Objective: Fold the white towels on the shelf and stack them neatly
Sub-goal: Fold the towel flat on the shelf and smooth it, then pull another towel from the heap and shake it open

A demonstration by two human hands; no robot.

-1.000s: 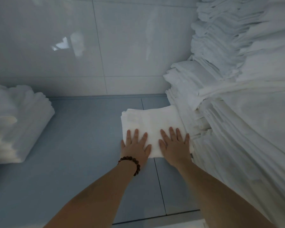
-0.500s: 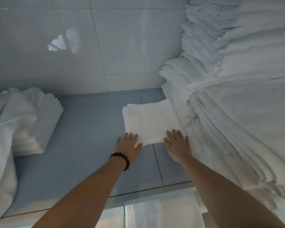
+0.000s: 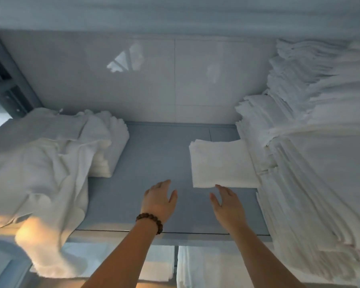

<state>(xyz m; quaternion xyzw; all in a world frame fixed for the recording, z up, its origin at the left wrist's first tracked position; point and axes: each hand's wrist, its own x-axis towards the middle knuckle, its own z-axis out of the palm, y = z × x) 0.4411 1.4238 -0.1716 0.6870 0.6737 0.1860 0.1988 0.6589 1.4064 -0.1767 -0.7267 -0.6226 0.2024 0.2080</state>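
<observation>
Folded towel (image 3: 222, 163): flat on shelf (image 3: 154, 163), right side, against tall stack (image 3: 310, 163).
L hand (image 3: 159, 201): grip apart, empty, above shelf.
R hand (image 3: 227, 204): grip apart, empty, just near of towel.

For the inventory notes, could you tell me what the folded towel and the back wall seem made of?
Folded towel: soft white cloth, likely cotton, matte, with layered edges. Back wall: glossy white tile, probably ceramic; it reflects light and shows seams.
</observation>
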